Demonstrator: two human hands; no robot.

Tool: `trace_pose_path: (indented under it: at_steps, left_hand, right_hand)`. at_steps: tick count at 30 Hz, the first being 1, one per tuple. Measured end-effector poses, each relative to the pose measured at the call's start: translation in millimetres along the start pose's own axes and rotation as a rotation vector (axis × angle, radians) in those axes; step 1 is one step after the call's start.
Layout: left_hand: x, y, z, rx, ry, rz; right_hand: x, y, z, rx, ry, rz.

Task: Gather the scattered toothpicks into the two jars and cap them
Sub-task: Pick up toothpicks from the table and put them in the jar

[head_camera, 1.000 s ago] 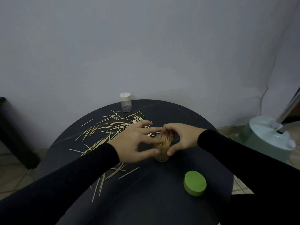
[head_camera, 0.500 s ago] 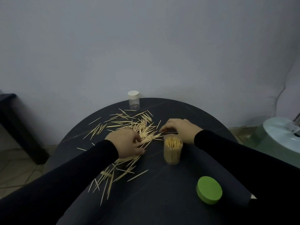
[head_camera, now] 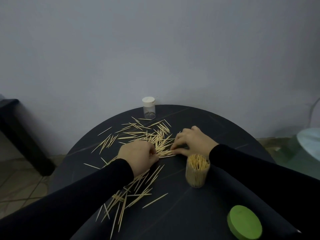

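Scattered toothpicks (head_camera: 152, 134) lie across the round black table (head_camera: 216, 123), with more loose ones (head_camera: 131, 196) near its front. My left hand (head_camera: 138, 154) and my right hand (head_camera: 192, 142) both sit on the middle of the pile and pinch a small bundle of toothpicks (head_camera: 165, 152) from either end. An open clear jar (head_camera: 197, 170) packed with upright toothpicks stands just right of the hands, below my right wrist. Its green lid (head_camera: 244, 222) lies flat at the front right. A small clear jar with a white cap (head_camera: 149, 110) stands at the back edge.
A dark bench or low table (head_camera: 20, 135) stands on the floor at the left. A pale green appliance (head_camera: 310, 144) sits on the floor at the right. A grey wall rises directly behind the table.
Both hands left the full jar and moved up and left onto the pile. They have drawn together around a small bundle of toothpicks. The view has shifted, so the jar and lid appear further right.
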State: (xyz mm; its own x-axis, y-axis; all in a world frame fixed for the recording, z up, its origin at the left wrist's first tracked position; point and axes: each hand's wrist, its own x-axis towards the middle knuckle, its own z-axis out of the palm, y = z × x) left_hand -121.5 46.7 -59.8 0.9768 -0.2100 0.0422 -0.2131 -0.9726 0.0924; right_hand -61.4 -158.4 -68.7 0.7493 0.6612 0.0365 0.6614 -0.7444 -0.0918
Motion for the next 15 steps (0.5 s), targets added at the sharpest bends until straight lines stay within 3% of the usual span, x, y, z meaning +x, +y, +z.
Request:
trace_pose_path:
  at_steps: [15]
  left_hand:
    - [12,18,-2,0.001,0.047,0.038]
  right_hand:
    - [-29,-3,-8,-0.145,0.115,0.188]
